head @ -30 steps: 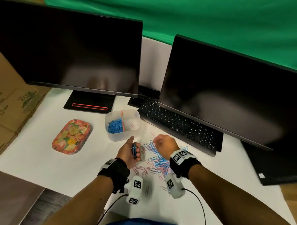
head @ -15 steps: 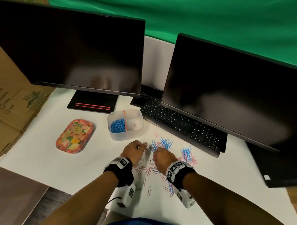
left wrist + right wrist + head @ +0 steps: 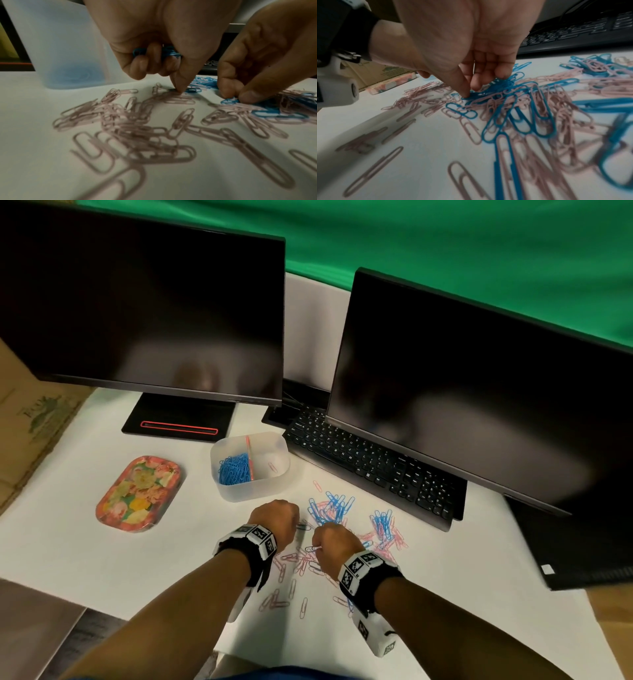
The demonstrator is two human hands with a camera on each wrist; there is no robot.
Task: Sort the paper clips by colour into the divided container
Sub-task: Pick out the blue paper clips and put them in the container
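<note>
A translucent divided container [image 3: 281,446] holds a heap of blue clips [image 3: 234,470] in its left compartment and one pink clip [image 3: 273,467] in its right. Mixed blue and pink paper clips [image 3: 334,510] lie spread on the white table in front of it. My left hand [image 3: 275,517] is knuckles-up at the pile's left edge. Its curled fingers hold several blue clips [image 3: 171,52], and its thumb tip touches a blue clip [image 3: 193,90] on the table. My right hand [image 3: 332,542] pinches a blue clip [image 3: 229,100] lying in the pile, thumb and forefinger together [image 3: 471,92].
A black keyboard [image 3: 370,470] borders the pile at the back right, under two dark monitors. A flowered tray [image 3: 137,494] lies left of the container and a monitor stand [image 3: 178,422] behind it. Cardboard [image 3: 30,419] leans at the far left. Loose pink clips [image 3: 277,601] lie near the table's front edge.
My left hand turned from palm-side showing its blue clips to knuckles-up and came down onto the pile. My right hand drew back toward me and pinched a clip.
</note>
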